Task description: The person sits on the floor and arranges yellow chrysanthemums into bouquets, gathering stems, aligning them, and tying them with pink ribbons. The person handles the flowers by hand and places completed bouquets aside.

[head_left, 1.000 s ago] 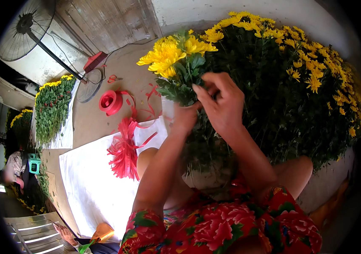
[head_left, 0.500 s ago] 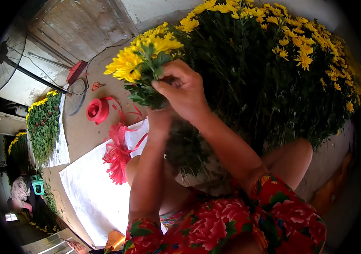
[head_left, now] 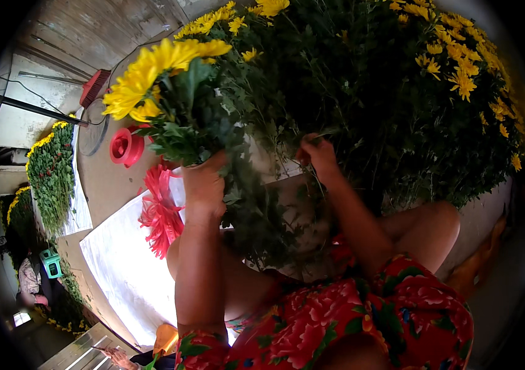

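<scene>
My left hand is wrapped round the stems of a bunch of yellow chrysanthemums. The blooms point up and to the left, and leafy stems hang below the fist. Off to the right, my right hand is closed, its fingers curled among thin stems and leaves beside the big heap of chrysanthemums. What those fingers hold is too dark and small to make out. A bundle of red ribbon strips lies just left of my left forearm.
A red ribbon spool rests on the brown floor, with a white sheet nearer me. More flowers lie at the left on white cloth. A red broom leans by the wall. Farther left, a person is near a green stool.
My right hand has left the blooms and moved down and right to the heap's stems. The bunch in my left hand has shifted left and nearer. The view has also shifted slightly.
</scene>
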### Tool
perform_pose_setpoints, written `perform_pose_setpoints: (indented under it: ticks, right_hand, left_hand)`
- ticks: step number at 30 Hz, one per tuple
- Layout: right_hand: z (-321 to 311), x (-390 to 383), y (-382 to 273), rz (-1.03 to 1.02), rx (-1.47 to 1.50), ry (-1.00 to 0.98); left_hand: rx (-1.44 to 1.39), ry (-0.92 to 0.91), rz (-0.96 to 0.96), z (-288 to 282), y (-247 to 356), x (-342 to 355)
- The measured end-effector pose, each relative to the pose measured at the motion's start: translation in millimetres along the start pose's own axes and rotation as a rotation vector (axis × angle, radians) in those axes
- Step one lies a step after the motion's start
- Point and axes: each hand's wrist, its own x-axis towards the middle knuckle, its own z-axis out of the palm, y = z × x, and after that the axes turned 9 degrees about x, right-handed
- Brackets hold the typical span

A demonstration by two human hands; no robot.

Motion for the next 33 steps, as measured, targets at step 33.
perform_pose_setpoints:
  ticks: [33]
  right_hand:
    - [77,-159,-71,-0.911,-0.471,0.008]
  left_hand:
    - [-0.372,-0.010,0.119,13,1,16]
